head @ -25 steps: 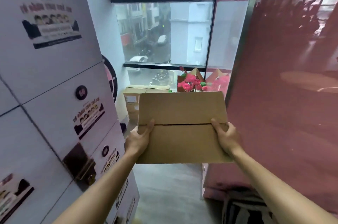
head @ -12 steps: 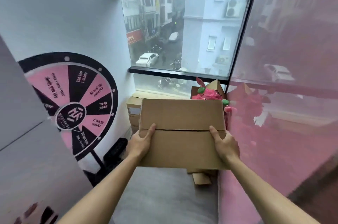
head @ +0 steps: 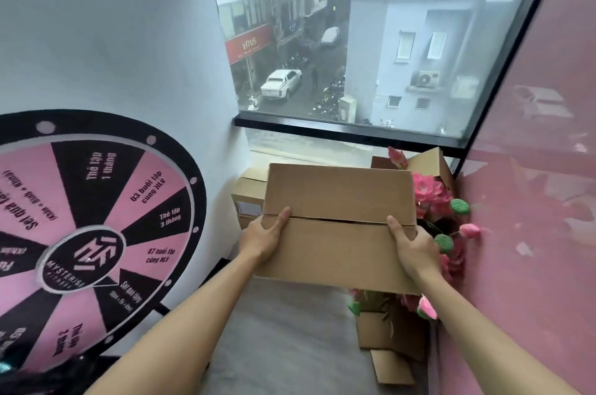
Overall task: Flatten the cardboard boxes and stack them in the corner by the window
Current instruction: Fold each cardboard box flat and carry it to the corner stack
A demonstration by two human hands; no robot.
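I hold a flattened brown cardboard box (head: 338, 227) in front of me, its flap seam running across the middle. My left hand (head: 263, 238) grips its left edge with the thumb on top. My right hand (head: 414, 247) grips the right edge the same way. The box hangs above the floor just short of the corner under the window (head: 348, 39). Behind it, closed cardboard boxes (head: 248, 197) stand stacked against the left wall. Flattened cardboard pieces (head: 392, 339) lie on the floor by the right wall.
A pink and black prize wheel (head: 96, 233) stands against the white wall on the left. An open box with pink artificial flowers (head: 432, 194) fills the right corner beside the pink wall (head: 532, 201). Grey floor (head: 283, 346) lies below my arms.
I have walked closer to the window corner, still carrying the flattened box in both hands. The lockers on the left have passed out of view and the prize wheel now fills the left side.
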